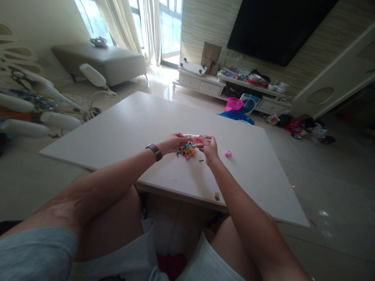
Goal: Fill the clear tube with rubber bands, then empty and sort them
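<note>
Together, both hands (173,143) (209,149), partly curled, hold a clear, red-flecked packet (194,139).

Daylight pours in at the upper left, the tall glass windows (171,31) burning out to pale blue-white, the long cream fabric curtains (117,23) glowing beside them. Hard glare on the glossy pale floor tiles (159,80) below! A soft sheen washes the smooth white tabletop (140,113), with a faint shadow near centre. Over to the right, it's dim: the wide black television screen (281,29) shows almost no detail, yet bright reflections dot the lower right. Look at that wide-angle stretch, the grey cloth sleeve (38,253) swelling soft at lower left. Even mid-frame, the multicoloured heap of tiny pieces (187,152) lacks crisp detail.
</note>
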Tool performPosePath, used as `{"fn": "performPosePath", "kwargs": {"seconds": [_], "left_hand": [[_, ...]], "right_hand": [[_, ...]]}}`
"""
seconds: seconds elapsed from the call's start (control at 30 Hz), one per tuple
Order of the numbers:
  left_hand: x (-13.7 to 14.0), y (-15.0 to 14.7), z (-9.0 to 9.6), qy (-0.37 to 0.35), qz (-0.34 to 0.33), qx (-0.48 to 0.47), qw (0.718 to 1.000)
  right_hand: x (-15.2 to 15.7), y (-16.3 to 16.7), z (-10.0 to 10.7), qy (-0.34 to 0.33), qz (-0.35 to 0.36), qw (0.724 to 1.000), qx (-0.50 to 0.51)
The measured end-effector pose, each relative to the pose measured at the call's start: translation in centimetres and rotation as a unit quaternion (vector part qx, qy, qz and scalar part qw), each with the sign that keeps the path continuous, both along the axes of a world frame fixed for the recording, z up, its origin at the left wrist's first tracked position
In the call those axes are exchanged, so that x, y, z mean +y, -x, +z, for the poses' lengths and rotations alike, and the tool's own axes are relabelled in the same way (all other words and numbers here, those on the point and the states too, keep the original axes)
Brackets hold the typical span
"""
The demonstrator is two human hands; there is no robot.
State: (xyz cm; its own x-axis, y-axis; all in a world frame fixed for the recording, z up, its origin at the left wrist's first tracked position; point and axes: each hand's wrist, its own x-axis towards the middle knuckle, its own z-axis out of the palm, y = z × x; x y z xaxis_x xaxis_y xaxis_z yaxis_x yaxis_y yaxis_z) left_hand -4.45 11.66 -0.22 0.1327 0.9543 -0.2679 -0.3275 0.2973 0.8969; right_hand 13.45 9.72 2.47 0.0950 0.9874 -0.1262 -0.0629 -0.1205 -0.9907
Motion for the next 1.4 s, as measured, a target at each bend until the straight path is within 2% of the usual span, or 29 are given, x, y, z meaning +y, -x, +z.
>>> {"fn": "performPosePath", "kwargs": {"seconds": [0.27,0.7,1.07,1.23,1.4], "left_hand": [[-0.1,-0.1,-0.2,0.012,0.033,-0.024,0.999],[-0.8,-0.4,1.1,-0.006,-0.045,-0.005,0.999],[-0.2,0.1,0.0,-0.001,0.004,0.004,1.000],[0.3,-0.2,-0.5,0.013,0.041,-0.009,0.999],[0.5,0.0,-0.3,0.067,0.084,0.018,0.994]], "right_hand": [[0.0,0.1,0.2,-0.006,-0.009,1.000,-0.009],[0.1,-0.1,0.1,0.000,-0.011,1.000,0.016],[0.1,0.1,-0.1,0.003,0.004,1.000,0.013],[0.1,0.2,0.0,-0.011,-0.017,1.000,0.000],[0.5,0.0,-0.3,-0.034,-0.043,0.998,-0.021]]}}
